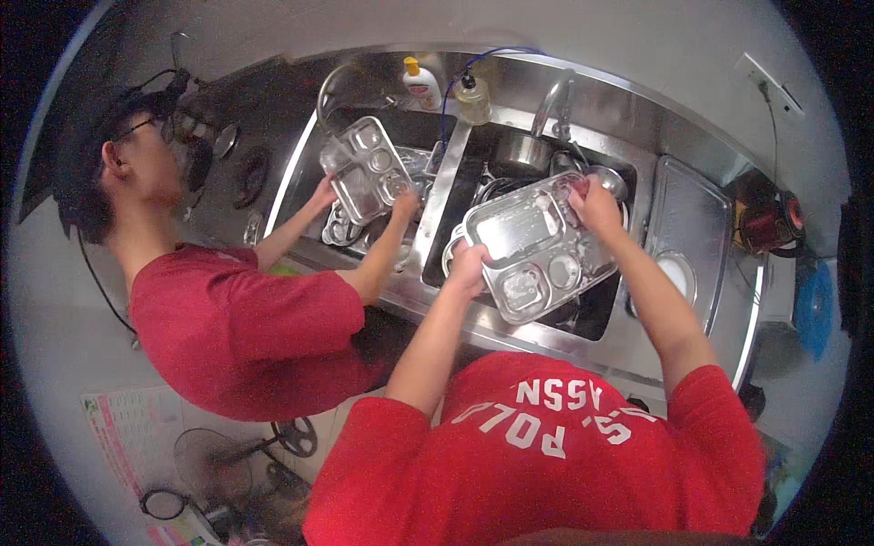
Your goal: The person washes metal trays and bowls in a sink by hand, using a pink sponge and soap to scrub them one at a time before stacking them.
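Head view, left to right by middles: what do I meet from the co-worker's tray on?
Co-worker's tray → white bottle → wearer's left hand → wearer's tray → wearer's right hand → flat tray → blue thing

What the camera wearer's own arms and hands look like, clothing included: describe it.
The left hand and right hand are bare, with no gloves or watch visible. Short red sleeves leave the forearms uncovered; they belong to a red shirt with white lettering.
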Motion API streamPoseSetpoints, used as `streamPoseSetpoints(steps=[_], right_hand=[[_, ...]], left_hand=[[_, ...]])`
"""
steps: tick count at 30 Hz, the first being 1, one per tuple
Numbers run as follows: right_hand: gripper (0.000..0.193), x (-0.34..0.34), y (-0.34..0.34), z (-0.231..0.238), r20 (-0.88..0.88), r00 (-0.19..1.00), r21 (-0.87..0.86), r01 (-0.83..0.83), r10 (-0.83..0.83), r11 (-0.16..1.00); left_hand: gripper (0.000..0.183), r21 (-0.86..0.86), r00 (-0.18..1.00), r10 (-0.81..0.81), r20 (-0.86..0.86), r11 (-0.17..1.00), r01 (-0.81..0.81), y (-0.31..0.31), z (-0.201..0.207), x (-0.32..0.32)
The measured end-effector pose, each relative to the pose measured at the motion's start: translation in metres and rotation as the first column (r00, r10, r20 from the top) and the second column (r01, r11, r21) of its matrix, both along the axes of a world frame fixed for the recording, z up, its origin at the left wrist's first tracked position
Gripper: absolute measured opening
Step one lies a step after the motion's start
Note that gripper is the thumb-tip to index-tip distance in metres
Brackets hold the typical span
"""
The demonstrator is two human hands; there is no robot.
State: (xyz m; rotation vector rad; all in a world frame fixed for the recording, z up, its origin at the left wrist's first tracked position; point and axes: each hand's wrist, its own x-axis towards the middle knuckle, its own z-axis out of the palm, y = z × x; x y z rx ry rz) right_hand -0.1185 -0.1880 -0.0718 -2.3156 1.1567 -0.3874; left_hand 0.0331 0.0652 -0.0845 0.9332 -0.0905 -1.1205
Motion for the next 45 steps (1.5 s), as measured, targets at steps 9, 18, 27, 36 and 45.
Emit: streamPoseSetpoints(steps=[9, 18, 27, 36, 45], right_hand=[[0.046, -0.015, 0.016, -0.001, -0.080, 0.961, 0.087, 0.273, -0.266, 0.958], [0.034, -0.035, 0.051, -0.064, 0.302, 0.692, 0.818, 0.164, -0.656, 0.551], [0.036, -0.057, -0.009, -0.078, 0.497, 0.725, 0.672, 0.026, -0.476, 0.740], [0.053, -0.027, 0.003, -0.010, 0.335, 0.941, 0.140, -0.101, 0.049, 0.985], [0.048, -0.001, 0.070, -0.011, 0.306, 0.922, -0.258, -0.161, 0.238, 0.953]], left_hand=[[0.047, 0.116, 0.997, 0.060, 0.052, 0.991, -0.065, -0.006, -0.020, -0.009], [0.053, 0.059, 0.979, 0.206, -0.002, 0.977, -0.205, -0.012, -0.006, -0.023], [0.060, -0.102, 0.962, -0.231, -0.144, 0.971, 0.217, 0.008, -0.009, -0.015], [0.031, 0.237, 0.960, -0.277, 0.037, 0.936, 0.261, -0.040, -0.027, -0.012], [0.036, 0.169, 0.995, -0.078, 0.066, 0.983, 0.066, -0.047, -0.026, -0.030]])
